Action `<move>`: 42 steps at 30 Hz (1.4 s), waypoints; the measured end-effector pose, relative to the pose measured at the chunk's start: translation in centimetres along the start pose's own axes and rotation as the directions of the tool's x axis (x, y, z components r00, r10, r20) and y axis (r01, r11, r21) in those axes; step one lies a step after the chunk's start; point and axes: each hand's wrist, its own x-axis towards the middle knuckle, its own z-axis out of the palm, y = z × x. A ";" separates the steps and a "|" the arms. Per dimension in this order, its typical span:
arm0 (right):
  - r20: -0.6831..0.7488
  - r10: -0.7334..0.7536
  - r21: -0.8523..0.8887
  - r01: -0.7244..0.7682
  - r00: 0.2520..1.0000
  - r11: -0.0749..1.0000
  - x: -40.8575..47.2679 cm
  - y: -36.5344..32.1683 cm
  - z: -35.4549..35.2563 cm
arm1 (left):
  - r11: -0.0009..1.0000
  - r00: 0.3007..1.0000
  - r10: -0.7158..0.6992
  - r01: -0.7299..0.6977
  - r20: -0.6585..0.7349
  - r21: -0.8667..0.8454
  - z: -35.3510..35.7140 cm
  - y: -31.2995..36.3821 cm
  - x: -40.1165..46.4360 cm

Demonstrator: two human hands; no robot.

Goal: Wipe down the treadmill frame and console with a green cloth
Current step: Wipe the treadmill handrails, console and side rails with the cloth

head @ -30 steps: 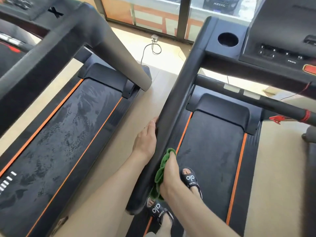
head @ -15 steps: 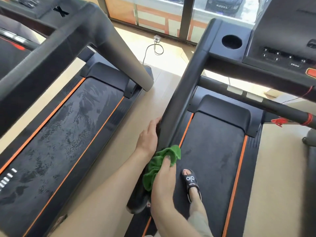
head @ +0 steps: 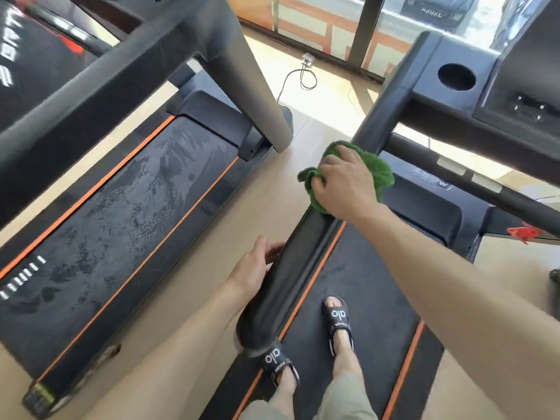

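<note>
Cloth: the green cloth (head: 375, 171) is bunched on the handrail (head: 303, 268), partway up its length.
Right hand: the right hand (head: 345, 183) is curled over the cloth and pressed down onto the rail.
Left hand: the left hand (head: 257, 268) is held with straight fingers against the rail's left side, nearer its near end.
Rail axis: the rail runs from near left to far right, up toward the console (head: 500, 95).
Next stretch: the unwiped part is judged to lie beyond the right hand, which is the nearer one.
</note>
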 end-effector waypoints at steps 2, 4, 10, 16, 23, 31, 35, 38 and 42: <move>0.190 -0.020 -0.144 0.048 0.982 0.988 0.8 -2.2 -1.1 | 0.999 0.998 -0.033 0.033 -0.061 -0.013 -0.6 -1.2 -0.6; 0.389 -0.135 -0.120 0.196 0.911 0.973 -1.8 -5.9 -1.7 | 0.995 0.991 -0.084 0.078 -0.101 -0.054 -1.2 -2.1 -1.3; 0.644 -0.477 0.117 0.539 0.598 0.834 -12.4 -16.9 -2.0 | 0.920 0.939 -0.302 0.240 -0.166 -0.311 -5.1 -7.1 -4.4; 0.747 -0.517 0.176 0.625 0.418 0.760 -12.2 -17.1 -2.5 | 0.876 0.937 -0.338 0.279 -0.088 -0.394 -7.1 -7.6 -5.6; 0.683 -0.122 -0.308 0.435 0.721 0.846 -1.8 -8.7 -2.7 | 0.905 0.962 -0.264 0.224 -0.064 -0.362 -7.5 -6.6 -5.7; 0.666 -0.544 0.042 0.703 0.510 0.710 -14.0 -18.5 -0.9 | 0.945 0.966 -0.187 0.127 -0.180 -0.301 -7.1 -4.2 -4.3; 0.483 -0.700 0.256 0.680 0.526 0.687 -13.7 -13.6 -0.3 | 0.972 0.982 -0.118 0.084 -0.146 -0.220 -5.0 -1.1 -2.8; 0.334 -0.693 0.227 0.659 0.639 0.717 -8.6 -6.8 -1.1 | 0.990 0.993 -0.045 0.029 -0.110 -0.136 -2.5 1.6 -1.5; 0.096 -0.337 0.086 0.330 0.937 0.940 -0.3 0.7 -2.2 | 0.999 0.992 0.033 -0.034 -0.124 -0.007 0.7 4.6 0.6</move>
